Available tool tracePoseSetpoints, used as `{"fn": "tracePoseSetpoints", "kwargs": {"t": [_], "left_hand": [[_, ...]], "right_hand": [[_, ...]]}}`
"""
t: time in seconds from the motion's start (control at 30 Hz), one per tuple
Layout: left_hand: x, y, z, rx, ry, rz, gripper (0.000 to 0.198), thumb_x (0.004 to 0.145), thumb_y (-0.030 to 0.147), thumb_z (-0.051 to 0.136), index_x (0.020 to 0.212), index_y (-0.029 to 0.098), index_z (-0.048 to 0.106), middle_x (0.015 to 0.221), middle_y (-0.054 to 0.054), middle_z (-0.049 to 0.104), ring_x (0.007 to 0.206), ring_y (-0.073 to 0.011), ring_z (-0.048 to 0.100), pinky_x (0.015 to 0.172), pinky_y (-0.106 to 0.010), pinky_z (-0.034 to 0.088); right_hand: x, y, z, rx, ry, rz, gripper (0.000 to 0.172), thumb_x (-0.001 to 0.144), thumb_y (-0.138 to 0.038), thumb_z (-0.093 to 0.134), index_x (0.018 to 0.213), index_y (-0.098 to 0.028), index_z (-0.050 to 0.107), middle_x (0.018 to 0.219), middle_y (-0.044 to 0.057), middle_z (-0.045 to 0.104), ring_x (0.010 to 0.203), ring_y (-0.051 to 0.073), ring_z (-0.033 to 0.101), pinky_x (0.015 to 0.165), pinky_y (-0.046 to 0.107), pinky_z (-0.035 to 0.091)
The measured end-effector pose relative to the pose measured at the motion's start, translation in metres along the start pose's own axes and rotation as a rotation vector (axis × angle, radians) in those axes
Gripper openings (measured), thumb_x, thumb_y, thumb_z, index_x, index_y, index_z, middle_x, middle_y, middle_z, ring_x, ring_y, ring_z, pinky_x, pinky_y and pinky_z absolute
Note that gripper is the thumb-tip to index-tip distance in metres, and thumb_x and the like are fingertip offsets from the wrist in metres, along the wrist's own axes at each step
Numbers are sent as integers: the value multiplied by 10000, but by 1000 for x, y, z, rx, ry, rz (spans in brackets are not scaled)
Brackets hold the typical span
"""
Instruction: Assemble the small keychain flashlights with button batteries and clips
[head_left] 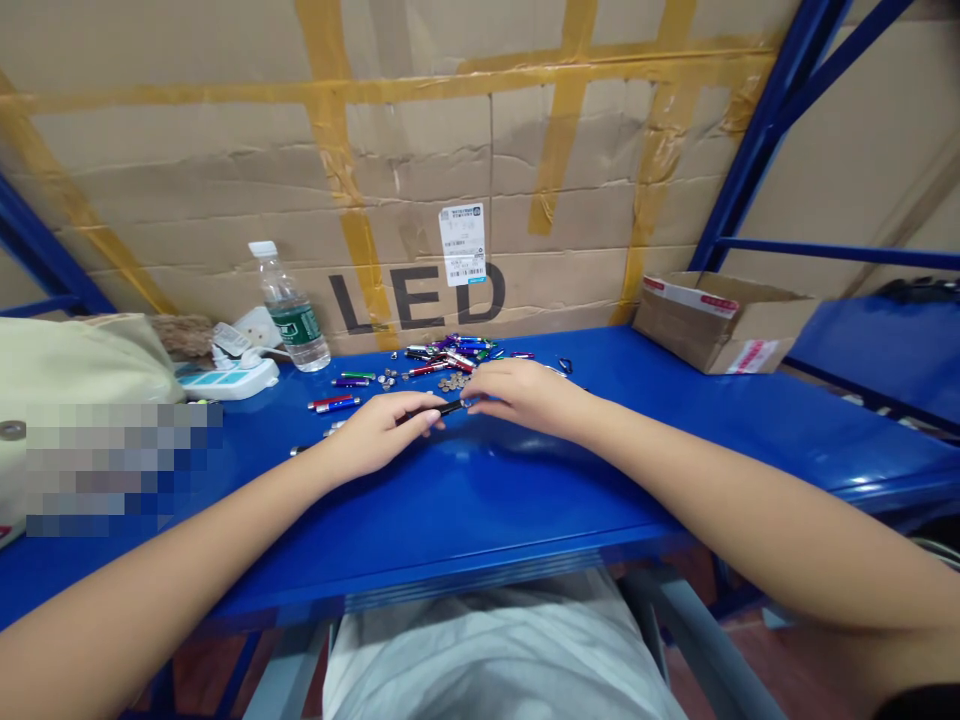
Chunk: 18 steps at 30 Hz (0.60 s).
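Observation:
My left hand (382,428) is closed around a slim black metal tube (450,408), which looks like a small keychain flashlight. The tube points right, toward my right hand (525,395). Its fingertips are pinched at the tube's end, near a tiny shiny bit; what they hold is too small to make out. Just beyond both hands lies a pile of similar coloured tubes (469,348), with small round metal pieces (453,382) in front of it. A red and a blue tube (335,403) lie beyond my left wrist, and others are partly hidden by that hand.
All this rests on a blue tabletop (480,510). A water bottle (294,318), a white power strip (232,380) and a pale bag (82,370) stand at left. An open cardboard box (709,325) sits at right. Taped cardboard (420,190) walls the back.

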<state>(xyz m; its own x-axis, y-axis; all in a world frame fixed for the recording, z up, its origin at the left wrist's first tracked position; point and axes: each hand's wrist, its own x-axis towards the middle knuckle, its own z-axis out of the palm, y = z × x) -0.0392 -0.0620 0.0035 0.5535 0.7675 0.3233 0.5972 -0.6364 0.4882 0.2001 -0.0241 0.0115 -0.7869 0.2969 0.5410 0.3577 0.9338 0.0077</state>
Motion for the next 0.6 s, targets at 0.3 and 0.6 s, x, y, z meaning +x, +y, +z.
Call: {"fn": "tracePoseSetpoints", "kwargs": {"t": [0.3, 0.6], "left_hand": [[-4, 1, 1, 10, -33, 28, 345, 930, 390, 430, 1069, 170, 656, 874, -36, 720, 687, -137, 644, 704, -254, 527], [-4, -9, 3, 455, 144, 405, 314, 961, 332, 417, 1088, 163, 649, 1017, -94, 713, 922, -185, 653, 832, -312, 493]], "right_hand": [[-1, -4, 3, -243, 30, -120, 318, 962, -321, 409, 867, -154, 663, 822, 94, 691, 781, 187, 616, 731, 311, 456], [0, -15, 10, 294, -126, 208, 203, 914, -242, 492, 771, -152, 605, 712, 41, 646, 664, 134, 591, 665, 262, 447]]}}
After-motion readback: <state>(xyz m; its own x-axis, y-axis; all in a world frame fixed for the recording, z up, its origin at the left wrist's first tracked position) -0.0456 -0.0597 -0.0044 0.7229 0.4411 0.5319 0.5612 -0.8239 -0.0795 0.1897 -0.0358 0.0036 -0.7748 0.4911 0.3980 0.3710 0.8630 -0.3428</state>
